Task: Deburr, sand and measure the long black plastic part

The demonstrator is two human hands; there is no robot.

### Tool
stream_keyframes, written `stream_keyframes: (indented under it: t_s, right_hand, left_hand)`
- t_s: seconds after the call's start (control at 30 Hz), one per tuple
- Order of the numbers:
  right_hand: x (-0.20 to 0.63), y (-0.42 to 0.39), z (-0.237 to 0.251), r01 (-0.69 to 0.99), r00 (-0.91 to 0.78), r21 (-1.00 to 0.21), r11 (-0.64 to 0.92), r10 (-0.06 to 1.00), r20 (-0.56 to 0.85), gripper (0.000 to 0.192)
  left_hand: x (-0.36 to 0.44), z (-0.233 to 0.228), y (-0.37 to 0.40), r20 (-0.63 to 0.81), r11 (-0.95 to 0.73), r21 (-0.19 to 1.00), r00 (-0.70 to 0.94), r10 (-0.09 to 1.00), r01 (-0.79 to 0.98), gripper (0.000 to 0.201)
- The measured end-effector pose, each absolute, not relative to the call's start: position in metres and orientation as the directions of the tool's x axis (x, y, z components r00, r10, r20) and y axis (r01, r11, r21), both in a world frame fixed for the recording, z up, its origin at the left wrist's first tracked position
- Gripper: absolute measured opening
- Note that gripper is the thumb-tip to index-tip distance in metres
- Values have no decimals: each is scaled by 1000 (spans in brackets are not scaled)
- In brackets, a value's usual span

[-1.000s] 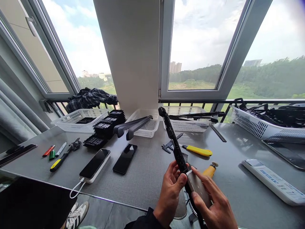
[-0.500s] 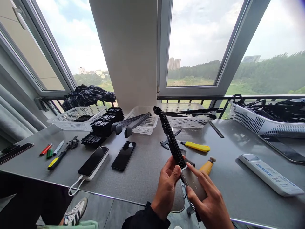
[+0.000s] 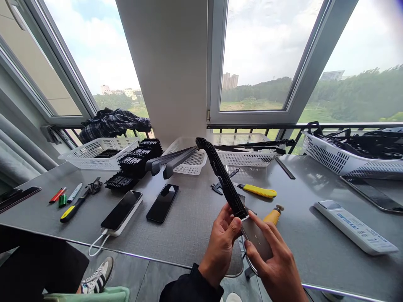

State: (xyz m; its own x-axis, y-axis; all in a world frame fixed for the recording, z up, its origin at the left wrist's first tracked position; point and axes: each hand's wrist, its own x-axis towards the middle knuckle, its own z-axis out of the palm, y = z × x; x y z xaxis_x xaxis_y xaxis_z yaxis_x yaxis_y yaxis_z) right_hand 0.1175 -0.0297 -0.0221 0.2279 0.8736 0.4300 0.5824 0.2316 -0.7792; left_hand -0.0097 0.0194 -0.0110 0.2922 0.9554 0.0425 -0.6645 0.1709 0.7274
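Note:
My left hand (image 3: 220, 245) is closed around the lower part of a long black ribbed plastic strip (image 3: 222, 178), whose curved far end points up and away. My right hand (image 3: 278, 260) grips a flat grey piece with rounded corners (image 3: 255, 238), pressed against the near end of the strip. Whether the two are joined I cannot tell; fingers cover the contact. Just beyond my hands lie a caliper (image 3: 217, 188), a yellow utility knife (image 3: 260, 191) and a yellow-handled tool with a round head (image 3: 273, 215).
White baskets (image 3: 192, 168) line the back, one heaped with black parts (image 3: 371, 142). Stacked black ribbed pieces (image 3: 135, 162) and grey strips (image 3: 179, 162) stand left of centre. Phones (image 3: 163, 203), an adjustable wrench (image 3: 78, 203) and a white device (image 3: 355, 226) lie on the table. A person's leg (image 3: 40, 268) is at lower left.
The strip's far end has swung slightly left. Both hands keep their hold in nearly the same place. My view has shifted a little.

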Motion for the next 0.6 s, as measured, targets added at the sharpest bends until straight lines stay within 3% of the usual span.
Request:
stream_keyframes:
  t_s: [0.23, 0.4, 0.6]
  right_hand:
    - [123, -28, -26, 594, 218, -770, 233, 874, 434, 49]
    - [127, -27, -32, 536, 376, -839, 94, 863, 337, 73]
    - [128, -25, -33, 629, 335, -763, 148, 834, 438, 46]
  left_hand:
    - [-9, -13, 20, 37, 153, 770, 284, 958, -619, 58]
    - [-7, -12, 20, 14, 158, 768, 263, 965, -620, 56]
    - [-8, -13, 21, 30, 131, 771, 241, 970, -623, 58]
